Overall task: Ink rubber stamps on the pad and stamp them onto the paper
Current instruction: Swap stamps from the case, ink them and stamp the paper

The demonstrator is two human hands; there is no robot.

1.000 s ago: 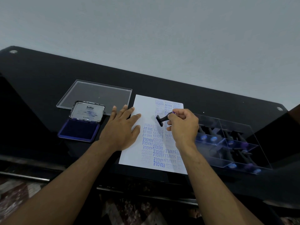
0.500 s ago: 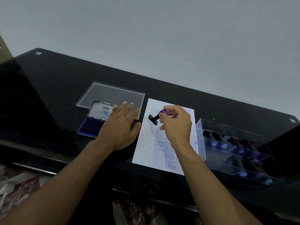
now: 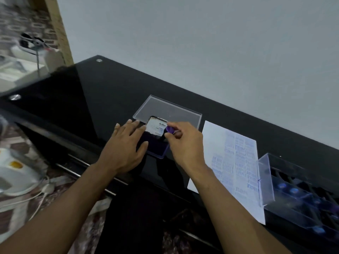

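Inking a stamp [image 3: 169, 129] on the pad [image 3: 156, 144].
Right hand [image 3: 185, 142] is pinching the stamp; left hand [image 3: 124, 145], fingers flat, is steadying the pad.

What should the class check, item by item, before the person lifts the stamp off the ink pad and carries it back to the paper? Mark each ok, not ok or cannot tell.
1. Stamp gripped: ok, the right hand pinches its purple knob.
2. Ink pad open: ok, its lid stands back, pad exposed.
3. Pad steadied: ok, the left hand lies flat at its left edge.
4. Stamp face inked: cannot tell, the hand hides the contact.
5. Free space on the paper: ok, its left strip is blank.
6. Path to the paper: ok, only bare black table lies between.
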